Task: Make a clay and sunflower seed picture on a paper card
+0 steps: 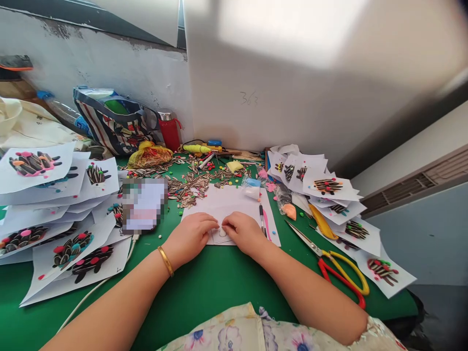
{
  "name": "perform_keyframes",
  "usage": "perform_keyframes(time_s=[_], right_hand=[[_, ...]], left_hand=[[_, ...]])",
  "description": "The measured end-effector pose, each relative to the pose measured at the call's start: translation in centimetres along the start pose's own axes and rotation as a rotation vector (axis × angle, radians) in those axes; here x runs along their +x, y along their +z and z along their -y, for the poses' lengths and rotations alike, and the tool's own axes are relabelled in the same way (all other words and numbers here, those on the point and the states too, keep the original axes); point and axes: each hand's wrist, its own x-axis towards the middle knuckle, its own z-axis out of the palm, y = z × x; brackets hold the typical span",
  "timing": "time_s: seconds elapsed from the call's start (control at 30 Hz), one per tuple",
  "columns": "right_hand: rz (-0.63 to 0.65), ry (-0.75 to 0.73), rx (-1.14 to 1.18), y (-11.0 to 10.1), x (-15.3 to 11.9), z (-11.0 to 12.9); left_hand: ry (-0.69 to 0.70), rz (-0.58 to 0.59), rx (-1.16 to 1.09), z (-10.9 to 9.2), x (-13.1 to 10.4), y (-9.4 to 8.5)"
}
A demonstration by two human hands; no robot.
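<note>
- the left hand and the right hand meet at the near edge of a rectangular white paper sheet lying flat on the tabletop; they are probably set so close for fine control.
- each hand has its fingers curled in and fingertips bunched; i cannot tell whether either pinches anything, as the spot is too small to read. thin dark lines show on the sheet just below them.
- a slim black-and-white pen lies on the sheet's right side, beside a curved pink strip, likely there for a short reach.
- the long metal scissors with yellow and red handles point their blades away; the handles face the near right, which would suit an easy grab.
- black-and-white striped seeds spread loosely beyond the sheet, perhaps so that single pieces can be picked out.
- 2 piles of white cards with seed-covered figures flank the work: the left pile and the right pile, seemingly parked aside to leave the middle for the hands.
- the surface is a smooth green tabletop, pushed against a pale wall with "363" scribbled on it.
- at the back left stand a striped fabric bag and a red bottle with a silvery lid; a crumpled yellow plastic bag sits nearer.
- bright light falls across the upper wall; a slatted brown vent runs along the right.
</note>
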Motion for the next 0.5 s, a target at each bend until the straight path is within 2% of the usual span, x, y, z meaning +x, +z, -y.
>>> perform_keyframes(time_s=[0.23,0.5], right_hand=[[0.006,-0.003,-0.012,0.1,0.0,-0.3],[-0.03,0.06,0.059,-1.1,-0.7,-1.2]], left_hand=[[0.033,0.05,0.074,-0.4,-0.2,-0.2],[0.024,0.045,0.087,-0.7,-0.3,-0.1]])
